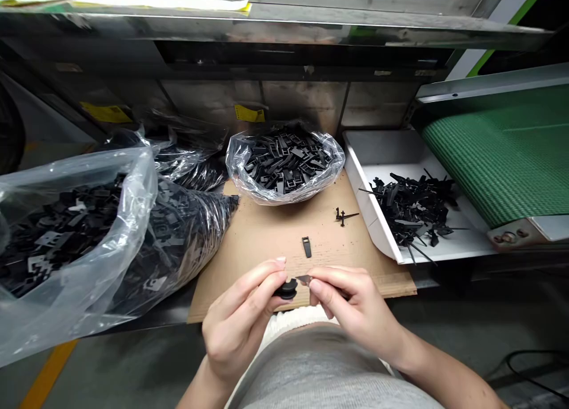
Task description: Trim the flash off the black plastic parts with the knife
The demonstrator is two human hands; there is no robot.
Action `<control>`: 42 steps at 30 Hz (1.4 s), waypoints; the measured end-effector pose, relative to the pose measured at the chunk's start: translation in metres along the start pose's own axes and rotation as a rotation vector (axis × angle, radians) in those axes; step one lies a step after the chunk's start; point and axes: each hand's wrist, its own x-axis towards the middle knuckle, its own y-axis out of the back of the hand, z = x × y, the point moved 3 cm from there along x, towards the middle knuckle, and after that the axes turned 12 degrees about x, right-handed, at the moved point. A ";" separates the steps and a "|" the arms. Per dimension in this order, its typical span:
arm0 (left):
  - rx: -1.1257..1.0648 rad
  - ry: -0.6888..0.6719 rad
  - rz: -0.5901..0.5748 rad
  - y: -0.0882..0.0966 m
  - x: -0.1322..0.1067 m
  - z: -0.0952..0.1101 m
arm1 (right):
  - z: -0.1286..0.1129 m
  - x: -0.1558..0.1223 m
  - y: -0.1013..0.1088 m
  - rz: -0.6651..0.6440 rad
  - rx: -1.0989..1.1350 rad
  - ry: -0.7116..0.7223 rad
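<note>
My left hand [242, 314] pinches a small round black plastic part [287, 288] between thumb and fingers, just above the near edge of the cardboard sheet [267, 234]. My right hand [351, 305] is closed on a thin grey blade-like tool [304, 279] whose tip meets the black part. Both hands hover close together over my lap. A single small black rectangular piece [306, 246] lies on the cardboard just beyond my fingers.
A clear bag of black plastic parts [284, 160] sits at the back of the cardboard. Large bags of similar parts [89, 231] fill the left. A white tray [377, 219] holds black sprue scraps [413, 204] under a green conveyor [502, 154]. A small black sprue [343, 216] lies near the tray.
</note>
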 end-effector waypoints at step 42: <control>-0.297 0.496 -0.203 -0.027 0.005 -0.015 | 0.025 0.018 0.010 0.185 0.408 -0.135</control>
